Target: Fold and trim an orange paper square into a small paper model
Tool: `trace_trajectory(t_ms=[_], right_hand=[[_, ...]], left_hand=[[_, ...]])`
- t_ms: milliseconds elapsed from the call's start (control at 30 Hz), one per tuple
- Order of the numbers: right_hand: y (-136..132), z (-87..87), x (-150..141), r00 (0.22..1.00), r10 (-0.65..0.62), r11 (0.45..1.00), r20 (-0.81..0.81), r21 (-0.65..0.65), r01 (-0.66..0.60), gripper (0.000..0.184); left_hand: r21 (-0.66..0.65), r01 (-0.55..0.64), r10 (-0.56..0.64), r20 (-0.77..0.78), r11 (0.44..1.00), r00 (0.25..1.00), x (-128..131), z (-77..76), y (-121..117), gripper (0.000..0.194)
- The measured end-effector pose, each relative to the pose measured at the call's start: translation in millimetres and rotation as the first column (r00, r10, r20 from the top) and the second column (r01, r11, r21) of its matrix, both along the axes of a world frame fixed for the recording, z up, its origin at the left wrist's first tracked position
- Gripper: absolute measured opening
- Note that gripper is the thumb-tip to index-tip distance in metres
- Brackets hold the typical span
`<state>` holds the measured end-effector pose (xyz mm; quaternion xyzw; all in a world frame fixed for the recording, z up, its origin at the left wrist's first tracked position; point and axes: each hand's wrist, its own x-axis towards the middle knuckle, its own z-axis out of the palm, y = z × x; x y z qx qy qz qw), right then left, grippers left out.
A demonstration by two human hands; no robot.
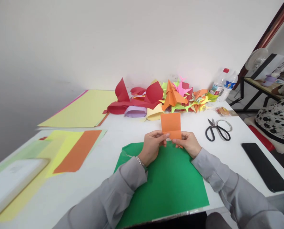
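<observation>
Orange paper (171, 122) pinched between my two hands

I hold the orange paper upright by its lower part, a crease running across it just above my fingertips. My left hand (152, 148) pinches its lower left side, thumb pressed flat on the front; my right hand (190, 143) pinches the lower right corner, thumb in front as well. The paper is above the far edge of a green sheet (168, 184), which lies on the white table (72, 197) beneath my forearms.

Beyond the paper, close to the wall (132, 38), sit red paper shapes (154, 94), a purple paper loop (135, 111) and a heap of folded paper pieces (172, 97) in orange, pink, green and yellow. Two plastic bottles (217, 85) stand to the right of them. Black-handled scissors (212, 126) lie open to the right of my hands, with a dark flat slab (264, 167) nearer the table's right edge. On my left are loose coloured sheets (72, 151) and a white box-like thing (13, 181). At far right, a person's patterned sleeve (279, 114) shows.
</observation>
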<state>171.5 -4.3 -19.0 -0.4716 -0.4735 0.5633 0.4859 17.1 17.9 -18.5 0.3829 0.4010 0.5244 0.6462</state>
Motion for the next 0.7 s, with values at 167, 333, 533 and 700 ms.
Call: trace_trajectory(t_ms=[167, 333, 533, 700], right_hand=[[0.2, 1.3, -0.6, 1.0, 0.016, 1.0, 0.01, 0.004, -0.016, 0.034], [0.2, 1.3, -0.7, 0.999, 0.043, 0.999, 0.02, 0.006, -0.043, 0.035], [-2.2, 0.6, -1.1, 0.986, 0.064, 0.997, 0.155, 0.037, -0.071, 0.038], [-2.8, 2.1, -1.5, 0.981, 0.086, 0.993, 0.176, 0.06, -0.098, 0.039]], left_hand=[[-0.004, 0.029, -0.029, 0.018, 1.0, 0.999, -0.6, 0.3, 0.3, 0.026], [-0.008, 0.049, -0.048, 0.054, 0.999, 0.997, -0.9, 2.4, 0.2, 0.025], [-0.031, 0.04, -0.037, 0.078, 0.999, 0.996, -2.3, 4.3, 0.8, 0.026], [-0.03, 0.015, -0.013, 0.082, 0.999, 0.997, -2.3, 4.1, 2.1, 0.026]])
